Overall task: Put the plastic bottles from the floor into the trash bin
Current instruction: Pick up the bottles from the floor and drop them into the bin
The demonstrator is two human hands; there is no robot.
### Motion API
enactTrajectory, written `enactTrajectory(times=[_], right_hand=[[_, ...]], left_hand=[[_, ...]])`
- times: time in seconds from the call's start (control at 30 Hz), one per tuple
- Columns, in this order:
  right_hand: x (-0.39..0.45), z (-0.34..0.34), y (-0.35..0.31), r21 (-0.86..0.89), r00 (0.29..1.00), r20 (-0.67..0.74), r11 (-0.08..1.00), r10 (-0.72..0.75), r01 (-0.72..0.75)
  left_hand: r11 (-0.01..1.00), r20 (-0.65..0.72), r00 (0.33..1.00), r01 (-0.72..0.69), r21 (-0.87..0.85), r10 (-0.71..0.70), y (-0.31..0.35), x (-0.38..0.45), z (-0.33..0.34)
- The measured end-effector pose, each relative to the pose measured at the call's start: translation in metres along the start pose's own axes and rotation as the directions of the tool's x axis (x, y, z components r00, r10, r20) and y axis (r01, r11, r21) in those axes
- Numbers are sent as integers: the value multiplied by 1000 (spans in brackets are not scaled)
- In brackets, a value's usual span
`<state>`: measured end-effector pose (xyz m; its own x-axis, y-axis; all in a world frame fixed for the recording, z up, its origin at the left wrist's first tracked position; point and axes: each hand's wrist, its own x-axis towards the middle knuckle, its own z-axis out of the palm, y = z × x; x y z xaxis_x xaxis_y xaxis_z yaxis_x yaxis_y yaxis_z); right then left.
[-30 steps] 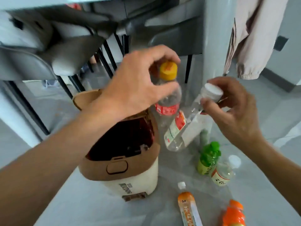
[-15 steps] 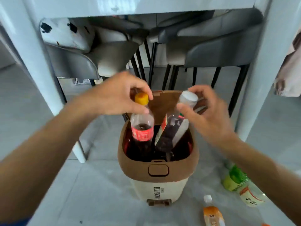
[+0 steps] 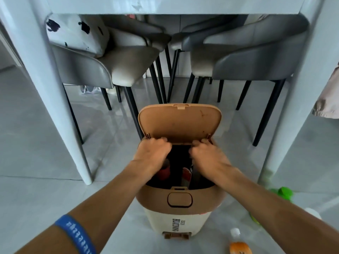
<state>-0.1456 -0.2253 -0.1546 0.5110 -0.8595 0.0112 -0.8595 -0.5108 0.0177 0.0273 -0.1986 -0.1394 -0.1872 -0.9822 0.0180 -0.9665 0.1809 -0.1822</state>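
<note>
The trash bin (image 3: pixel 180 215) has a cream body and a brown rim, and its lid (image 3: pixel 179 123) stands open. Both of my hands reach into the opening. My left hand (image 3: pixel 152 154) is curled over the top of a clear bottle with a red label (image 3: pixel 164 173). My right hand (image 3: pixel 207 156) is curled over a second bottle with a red-and-white label (image 3: pixel 185 177). Both bottles stand inside the bin with their caps hidden under my fingers. On the floor to the right lie a green-capped bottle (image 3: pixel 284 192) and an orange bottle with a white cap (image 3: pixel 240 249).
White table legs (image 3: pixel 55 107) stand on either side of the bin. Grey chairs (image 3: pixel 124 70) with thin black legs crowd the space just behind it. A white bottle cap (image 3: pixel 311 212) shows behind my right forearm. A pale garment (image 3: pixel 328 99) hangs at the right edge.
Both hands have moved down from above the rim into the bin, lowering the two bottles inside. The yellow and white caps are now hidden under my fingers.
</note>
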Motion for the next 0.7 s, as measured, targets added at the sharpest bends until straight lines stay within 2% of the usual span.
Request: enactTrajectory(times=[0.07, 0.13, 0.23, 0.37, 0.47, 0.5, 0.57, 0.63, 0.7], right_hand=[[-9, -5, 5, 119, 997, -82, 993, -3, 12], [-24, -12, 19, 298, 970, -239, 954, 33, 40], [-57, -18, 46, 433, 902, -413, 898, 123, 76], [-107, -3, 90, 532, 838, -470, 846, 277, 19], [-151, 23, 134, 557, 758, -439, 808, 482, -191], [-163, 34, 147, 519, 742, -415, 807, 526, -282], [-186, 56, 169, 390, 764, -288, 799, 578, -458], [-204, 77, 183, 269, 777, -106, 770, 621, -579], [-216, 95, 192, 238, 781, 13, 756, 625, -609]], left_hand=[[1000, -9, 1000, 14, 3, -14, 1, -1, -4], [999, -65, 998, 4, -43, -6, 9, -1, -17], [974, -196, 979, -89, -209, 47, 41, 2, -38], [883, -351, 922, -296, -365, 164, 107, 3, -61], [819, -393, 895, -381, -428, 211, 174, 14, -63], [808, -381, 897, -388, -442, 223, 195, 21, -58], [796, -292, 920, -376, -475, 260, 237, 36, -38], [820, -95, 939, -337, -463, 332, 271, 48, -11], [850, 131, 911, -303, -432, 391, 293, 53, 16]])
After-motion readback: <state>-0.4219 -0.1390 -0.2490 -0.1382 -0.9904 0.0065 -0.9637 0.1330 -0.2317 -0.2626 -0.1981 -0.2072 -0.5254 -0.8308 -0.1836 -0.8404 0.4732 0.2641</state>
